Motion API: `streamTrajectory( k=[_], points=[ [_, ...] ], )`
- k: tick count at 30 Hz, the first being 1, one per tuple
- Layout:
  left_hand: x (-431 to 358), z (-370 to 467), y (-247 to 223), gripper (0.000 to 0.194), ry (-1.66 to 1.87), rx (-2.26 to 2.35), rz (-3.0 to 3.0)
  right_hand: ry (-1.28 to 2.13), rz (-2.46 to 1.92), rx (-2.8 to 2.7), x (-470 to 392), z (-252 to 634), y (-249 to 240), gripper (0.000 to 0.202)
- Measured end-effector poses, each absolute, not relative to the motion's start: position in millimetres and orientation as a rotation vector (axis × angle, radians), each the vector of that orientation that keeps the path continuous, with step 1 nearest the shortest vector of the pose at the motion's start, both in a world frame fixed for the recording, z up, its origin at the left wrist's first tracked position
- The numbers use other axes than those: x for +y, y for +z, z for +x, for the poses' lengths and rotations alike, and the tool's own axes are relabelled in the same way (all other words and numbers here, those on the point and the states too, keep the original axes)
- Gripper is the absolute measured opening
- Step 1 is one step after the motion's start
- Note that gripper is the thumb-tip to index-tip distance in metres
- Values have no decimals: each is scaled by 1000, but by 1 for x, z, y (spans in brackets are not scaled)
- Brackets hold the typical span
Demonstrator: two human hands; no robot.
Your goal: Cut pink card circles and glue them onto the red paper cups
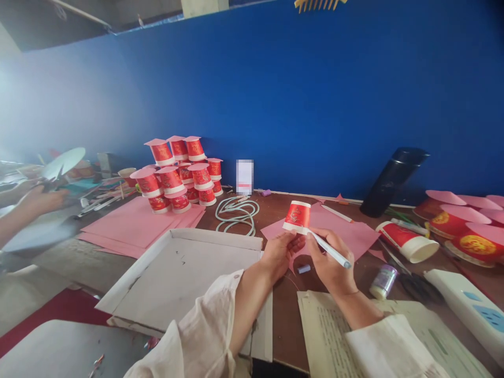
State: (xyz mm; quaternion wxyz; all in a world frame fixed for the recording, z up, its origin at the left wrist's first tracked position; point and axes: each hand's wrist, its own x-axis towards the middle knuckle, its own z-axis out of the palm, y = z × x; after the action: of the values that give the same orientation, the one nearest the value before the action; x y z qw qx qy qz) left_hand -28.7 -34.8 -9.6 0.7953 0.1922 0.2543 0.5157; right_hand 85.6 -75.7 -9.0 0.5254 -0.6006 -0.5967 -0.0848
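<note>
My left hand (284, 254) grips a red paper cup (298, 214) by its white band, holding it above the desk in front of me. A white marker pen (328, 249) is pinched in my right hand (329, 260). Its tip end meets the cup's white lower edge; whether it touches cannot be made out. Beneath both hands lies pink paper (359, 240) with a cut-out edge. A small pale cap (304, 269) rests on the desk just below my hands.
Stacked red cups with pink paper discs (171, 178) stand back left, beside a coiled cable (237, 214). Right are a black flask (388, 184), a lying cup (405, 241), scissors (419, 286) and a power strip (470, 299). Another person's hand (41, 206) works at far left.
</note>
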Motion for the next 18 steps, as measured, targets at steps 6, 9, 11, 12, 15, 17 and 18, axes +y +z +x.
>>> streamTrajectory(
  k=[6, 9, 11, 12, 15, 17, 18],
  points=[
    [-36, -29, -10, 7, 1093, 533, 447, -186, -1429, -1436, -76, 86, -10, 17],
    [-35, -29, -11, 6, 1099, 522, 451, -162, -1433, -1426, -75, 85, -10, 17],
    [-35, -29, -10, 5, 1108, 533, 448, -143, -1439, -1417, -76, 85, -10, 17],
    [-35, -29, -9, 5, 1110, 542, 446, -132, -1445, -1411, -76, 84, -10, 17],
    [-36, -28, -6, 5, 1105, 562, 441, -99, -1463, -1408, -77, 83, -9, 17],
    [-36, -29, -5, 5, 1101, 569, 440, -93, -1466, -1416, -77, 82, -9, 17],
    [-36, -29, -5, 6, 1102, 569, 442, -95, -1462, -1424, -77, 82, -9, 17]
  ],
)
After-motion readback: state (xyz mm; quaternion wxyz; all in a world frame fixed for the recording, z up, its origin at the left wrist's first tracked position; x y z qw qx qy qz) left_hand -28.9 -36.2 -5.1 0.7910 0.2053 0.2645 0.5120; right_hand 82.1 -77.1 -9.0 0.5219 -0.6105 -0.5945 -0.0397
